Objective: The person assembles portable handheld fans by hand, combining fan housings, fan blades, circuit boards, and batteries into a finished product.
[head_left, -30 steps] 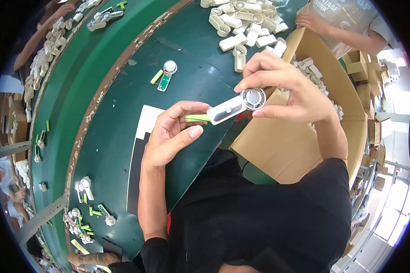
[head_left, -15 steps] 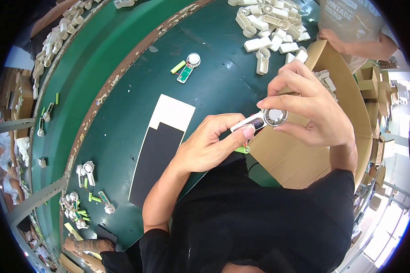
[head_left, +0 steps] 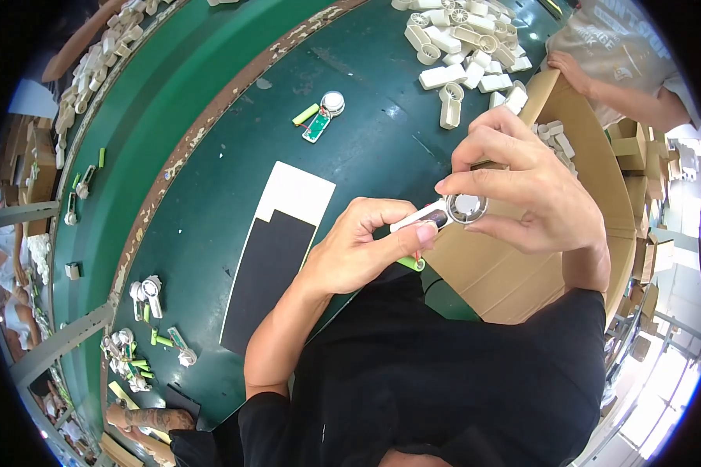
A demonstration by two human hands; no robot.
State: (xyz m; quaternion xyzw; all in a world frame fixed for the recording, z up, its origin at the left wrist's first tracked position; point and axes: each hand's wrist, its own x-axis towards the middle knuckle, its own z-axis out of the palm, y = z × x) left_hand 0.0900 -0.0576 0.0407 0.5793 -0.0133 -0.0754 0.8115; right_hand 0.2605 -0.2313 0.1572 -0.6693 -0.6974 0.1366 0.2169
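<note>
My left hand (head_left: 358,247) is closed on the handle of a small white handheld fan (head_left: 422,217), its thumb lying across a dark panel. A green battery cell (head_left: 411,264) hangs on red wire just below that thumb. At the fan's round head (head_left: 466,207), which has a shiny ring and a white centre, my right hand (head_left: 533,183) grips the rim between thumb and forefinger. The other right fingers are curled above. Part of the handle is hidden behind my left fingers.
White fan casings (head_left: 463,43) are heaped at the far right, beside an open cardboard box (head_left: 514,288). A black-and-white sheet (head_left: 276,253) lies left of my hands. Beyond it sits a fan part with circuit board (head_left: 315,124). Co-workers' arms (head_left: 635,101) show at the edges.
The fan has turned slightly and shifted a little left in my hands. At the upper right, the co-worker's arm and shirt have moved. Parts on the far-left green belt have shifted slightly.
</note>
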